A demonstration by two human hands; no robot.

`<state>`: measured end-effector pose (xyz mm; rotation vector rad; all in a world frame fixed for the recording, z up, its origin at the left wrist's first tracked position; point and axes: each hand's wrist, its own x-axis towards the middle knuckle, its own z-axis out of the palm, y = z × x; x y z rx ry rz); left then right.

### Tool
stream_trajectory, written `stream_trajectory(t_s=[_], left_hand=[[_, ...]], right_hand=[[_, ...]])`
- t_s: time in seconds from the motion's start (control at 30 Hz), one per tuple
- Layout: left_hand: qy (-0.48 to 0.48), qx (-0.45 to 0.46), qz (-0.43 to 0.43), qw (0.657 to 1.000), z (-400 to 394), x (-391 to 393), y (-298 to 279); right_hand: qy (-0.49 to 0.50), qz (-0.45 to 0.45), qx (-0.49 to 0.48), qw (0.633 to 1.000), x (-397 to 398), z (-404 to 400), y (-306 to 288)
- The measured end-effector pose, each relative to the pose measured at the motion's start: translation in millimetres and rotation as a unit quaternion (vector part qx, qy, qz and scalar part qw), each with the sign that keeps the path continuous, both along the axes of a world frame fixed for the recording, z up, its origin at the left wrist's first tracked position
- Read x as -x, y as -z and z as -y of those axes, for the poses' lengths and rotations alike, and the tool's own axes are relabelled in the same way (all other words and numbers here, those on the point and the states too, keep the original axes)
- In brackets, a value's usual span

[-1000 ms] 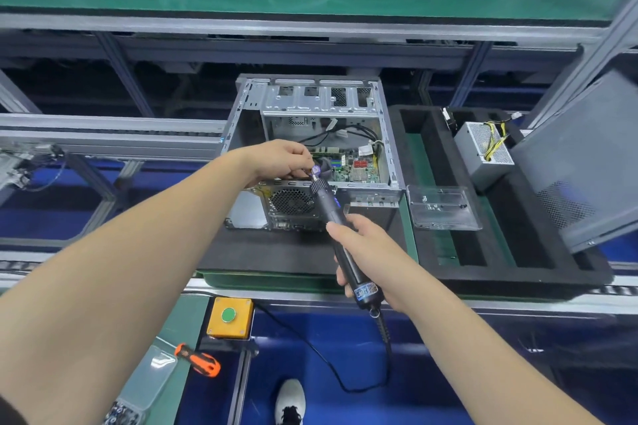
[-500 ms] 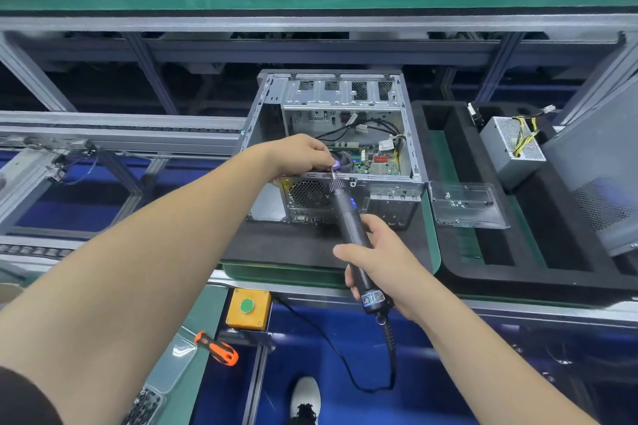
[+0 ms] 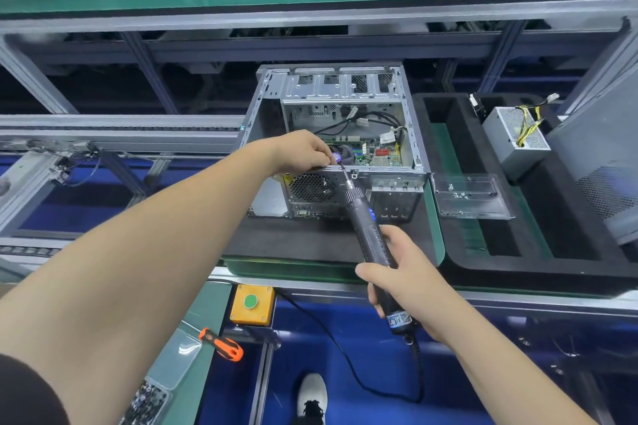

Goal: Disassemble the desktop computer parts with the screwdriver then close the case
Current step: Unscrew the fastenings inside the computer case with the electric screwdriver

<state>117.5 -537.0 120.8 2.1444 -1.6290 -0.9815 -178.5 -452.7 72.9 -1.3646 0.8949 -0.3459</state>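
The open grey computer case (image 3: pixel 416 134) lies on a black foam mat, its motherboard (image 3: pixel 374 153) and cables showing. My left hand (image 3: pixel 303 152) reaches over the case's near rim, fingers curled onto the rim right beside the screwdriver's bit. My right hand (image 3: pixel 402 272) grips the black electric screwdriver (image 3: pixel 366 221) low on its body. The tool slants up and left, its bit tip touching the rim above the rear fan grille (image 3: pixel 312 187). Anything small under my left fingertips is hidden.
A black foam tray (image 3: pixel 538 272) to the right holds a metal bracket (image 3: pixel 469 195) and the power supply (image 3: pixel 516 138). The grey side panel (image 3: pixel 604 162) leans at far right. Below are a yellow button box (image 3: pixel 252 304), an orange-handled screwdriver (image 3: pixel 222 344) and a screw bin (image 3: pixel 148 400).
The screwdriver has drawn back slightly, so its thin bit now shows beside my left fingers. Both hands stay at the case's near rim; my view shifted left.
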Motion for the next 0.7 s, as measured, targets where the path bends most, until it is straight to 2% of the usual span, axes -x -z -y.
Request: stream_trajectory(t_s=[0.7], left_hand=[[0.000, 0.013, -0.019, 1.000, 1.7, -3.1, 5.5]], right_hand=[[0.006, -0.005, -0.004, 1.000, -12.2, -17.1, 0.6]])
